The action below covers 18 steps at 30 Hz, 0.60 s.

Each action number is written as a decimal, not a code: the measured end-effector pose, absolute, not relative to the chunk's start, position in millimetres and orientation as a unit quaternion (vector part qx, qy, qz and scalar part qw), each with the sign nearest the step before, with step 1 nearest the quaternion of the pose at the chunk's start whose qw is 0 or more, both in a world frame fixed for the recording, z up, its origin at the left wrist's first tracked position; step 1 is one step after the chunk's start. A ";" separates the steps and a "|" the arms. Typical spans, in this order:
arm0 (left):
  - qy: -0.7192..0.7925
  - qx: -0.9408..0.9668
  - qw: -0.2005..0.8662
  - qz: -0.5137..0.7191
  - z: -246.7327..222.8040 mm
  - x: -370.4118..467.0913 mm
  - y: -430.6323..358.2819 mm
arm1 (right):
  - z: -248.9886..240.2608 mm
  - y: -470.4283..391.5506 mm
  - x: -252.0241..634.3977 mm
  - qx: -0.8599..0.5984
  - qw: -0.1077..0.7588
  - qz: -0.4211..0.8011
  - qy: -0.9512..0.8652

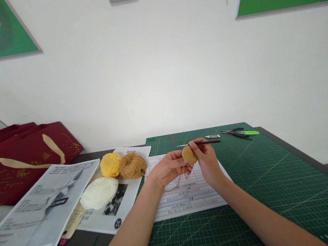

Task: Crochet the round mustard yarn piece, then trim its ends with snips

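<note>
Between my two hands is a small rounded tan crochet piece (pixel 189 155). My left hand (pixel 173 165) pinches its left side, and a loose strand of tan yarn (pixel 173 188) hangs below the fingers. My right hand (pixel 205 159) is closed around a crochet hook (pixel 209 142) with a dark handle; its silvery tip points left over the top edge of the piece. The right fingers also touch the piece. Under the hands lies a printed pattern sheet (pixel 187 208). To the left sits a tan yarn ball (pixel 132 165).
Beside the tan ball are a yellow yarn ball (pixel 111 165) and a white one (pixel 99 193) on printed papers (pixel 46 215). Dark red gift bags (pixel 27 160) stand at far left. On the green cutting mat (pixel 259 176) lie a small tube (pixel 212 136), pliers (pixel 234 131) and a bright green-handled tool (pixel 250 133).
</note>
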<state>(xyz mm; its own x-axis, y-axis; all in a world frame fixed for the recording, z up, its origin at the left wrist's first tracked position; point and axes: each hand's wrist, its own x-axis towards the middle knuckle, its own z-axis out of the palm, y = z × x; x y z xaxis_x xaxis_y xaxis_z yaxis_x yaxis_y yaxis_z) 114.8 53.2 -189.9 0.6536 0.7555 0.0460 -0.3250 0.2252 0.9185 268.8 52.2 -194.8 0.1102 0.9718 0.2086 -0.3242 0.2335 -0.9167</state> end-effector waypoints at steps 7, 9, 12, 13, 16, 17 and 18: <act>0.223 0.517 0.742 0.362 -193.1 113.0 55.9 | -193.0 51.7 268.4 -0.390 0.657 0.444 -0.468; 0.231 0.514 0.735 0.377 -193.8 110.0 57.8 | -194.3 52.4 268.5 -0.395 0.660 0.431 -0.472; 0.241 0.505 0.726 0.399 -193.8 107.8 58.6 | -195.9 52.7 268.8 -0.401 0.660 0.417 -0.478; 0.244 0.502 0.726 0.401 -193.7 108.1 58.4 | -196.1 52.7 269.0 -0.405 0.660 0.413 -0.480; 0.248 0.494 0.730 0.401 -194.2 111.6 58.2 | -196.0 52.8 269.7 -0.415 0.657 0.397 -0.488; 0.249 0.490 0.732 0.402 -194.9 113.0 58.3 | -195.8 52.7 269.8 -0.418 0.655 0.392 -0.493; 0.250 0.486 0.733 0.404 -195.7 114.4 58.6 | -195.6 52.6 269.9 -0.420 0.653 0.386 -0.498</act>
